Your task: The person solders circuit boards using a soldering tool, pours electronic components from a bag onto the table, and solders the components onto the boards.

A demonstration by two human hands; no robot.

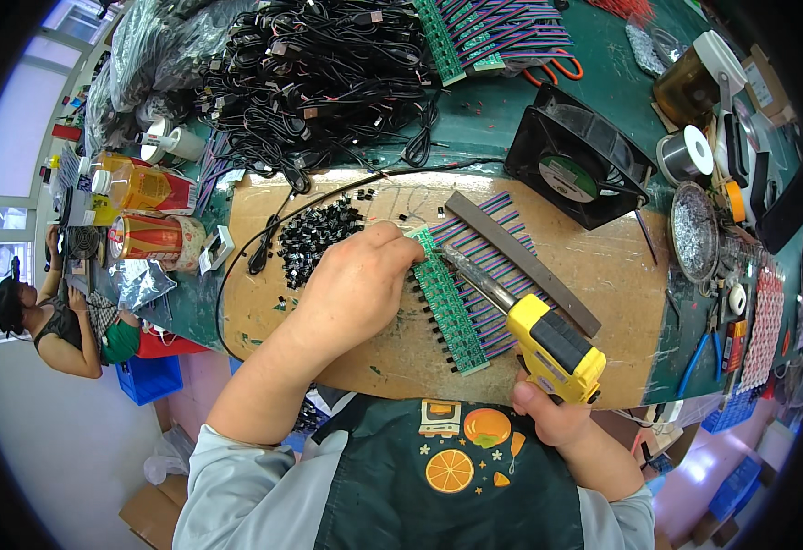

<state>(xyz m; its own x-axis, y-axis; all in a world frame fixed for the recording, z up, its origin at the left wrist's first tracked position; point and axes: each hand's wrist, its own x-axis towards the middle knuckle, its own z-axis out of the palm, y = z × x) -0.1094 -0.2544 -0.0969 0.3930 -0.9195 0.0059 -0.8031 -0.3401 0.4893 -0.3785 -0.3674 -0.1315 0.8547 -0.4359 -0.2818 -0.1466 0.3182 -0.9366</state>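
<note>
My right hand (550,414) is closed round the grip of a yellow and black soldering gun (557,348). Its metal tip points up and left, at the upper end of a green circuit board strip (452,307). Small black connectors line the strip's left edge, and several coloured wires run off its right side. At the strip's top end, my left hand (357,280) has its fingers pressed together; what they hold is hidden. Left of that hand lies a heap of small black connectors (314,234). A flat grey-brown bar (525,261) rests across the wires.
A brown work board (621,367) covers part of the green table. Behind it stand a black fan (576,156) and a pile of black cables (319,82). Solder spool (686,156), metal dish (695,229) and blue-handled pliers (695,362) are at right. Bottles (145,183) and another person (62,321) are at left.
</note>
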